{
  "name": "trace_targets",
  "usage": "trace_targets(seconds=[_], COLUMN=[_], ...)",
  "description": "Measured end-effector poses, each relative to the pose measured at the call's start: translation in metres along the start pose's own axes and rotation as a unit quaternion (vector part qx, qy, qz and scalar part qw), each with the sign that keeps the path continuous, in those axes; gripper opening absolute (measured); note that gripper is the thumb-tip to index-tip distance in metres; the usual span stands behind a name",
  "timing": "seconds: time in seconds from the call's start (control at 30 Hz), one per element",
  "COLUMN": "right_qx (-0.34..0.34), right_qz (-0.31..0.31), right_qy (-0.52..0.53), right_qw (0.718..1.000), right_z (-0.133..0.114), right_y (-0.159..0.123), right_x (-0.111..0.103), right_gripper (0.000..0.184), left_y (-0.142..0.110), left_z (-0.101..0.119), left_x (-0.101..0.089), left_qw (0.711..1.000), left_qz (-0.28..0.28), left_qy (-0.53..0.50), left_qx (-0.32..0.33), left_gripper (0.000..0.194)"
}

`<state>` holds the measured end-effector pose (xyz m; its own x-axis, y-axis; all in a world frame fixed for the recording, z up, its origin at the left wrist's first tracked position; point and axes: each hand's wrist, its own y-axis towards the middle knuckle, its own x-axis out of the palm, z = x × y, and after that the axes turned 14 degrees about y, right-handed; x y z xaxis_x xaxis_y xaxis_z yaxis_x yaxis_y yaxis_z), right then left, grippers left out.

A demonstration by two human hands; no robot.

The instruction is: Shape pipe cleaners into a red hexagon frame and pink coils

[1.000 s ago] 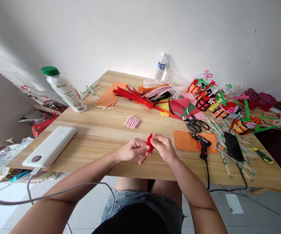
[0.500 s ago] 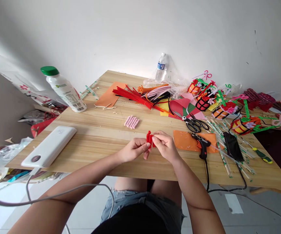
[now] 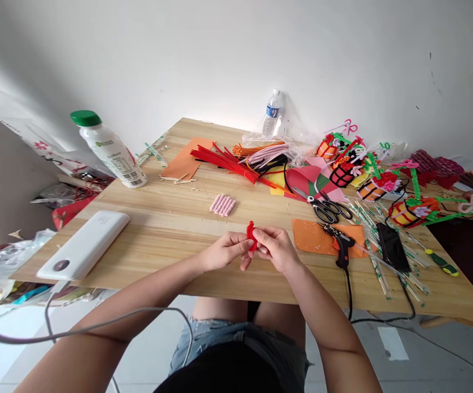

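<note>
With left hand [image 3: 229, 250] and right hand [image 3: 276, 248] pinched nearly closed, gripping a small, fuzzy, red strip-like piece [image 3: 250, 232]; held directly between, touching both, pointing lengthwise toward the white wall [image 3: 204, 54], short of a flat, ribbed pink slab [image 3: 223, 205].
</note>
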<state>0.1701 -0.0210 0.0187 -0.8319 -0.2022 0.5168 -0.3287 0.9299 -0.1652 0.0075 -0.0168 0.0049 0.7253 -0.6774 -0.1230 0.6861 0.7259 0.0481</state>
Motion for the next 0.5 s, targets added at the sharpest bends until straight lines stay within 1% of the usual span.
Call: trace_targets(seconds=[0.1, 0.23, 0.33, 0.43, 0.5], right_qx=[-0.016, -0.108, -0.16, -0.169, -0.136], right_qz=[0.015, 0.062, 0.065, 0.053, 0.041], right_qy=[-0.023, -0.088, -0.138, -0.132, -0.081], right_qw=[1.0, 0.988, 0.975, 0.975, 0.987], right_z=[-0.0003, 0.0008, 0.0013, 0.0016, 0.0006], right_y=[0.0003, -0.0015, -0.0035, -0.0034, -0.0022], right_x=[-0.0009, 0.0006, 0.0032, 0.0044, 0.0028], right_gripper=[0.027, 0.024, 0.021, 0.021, 0.021], left_y=[0.0014, 0.0027, 0.0018, 0.0001, -0.0008], left_z=[0.0012, 0.0022, 0.002, 0.0011, 0.0007], left_x=[0.0012, 0.0033, 0.005, 0.0054, 0.0046], left_qw=[1.0, 0.998, 0.999, 0.999, 0.999], left_qz=[0.002, -0.007, -0.014, -0.019, -0.019], left_qy=[0.001, -0.059, -0.05, -0.035, -0.042], left_qx=[-0.005, -0.005, -0.006, -0.016, -0.021], left_gripper=[0.042, 0.043, 0.04, 0.036, 0.035])
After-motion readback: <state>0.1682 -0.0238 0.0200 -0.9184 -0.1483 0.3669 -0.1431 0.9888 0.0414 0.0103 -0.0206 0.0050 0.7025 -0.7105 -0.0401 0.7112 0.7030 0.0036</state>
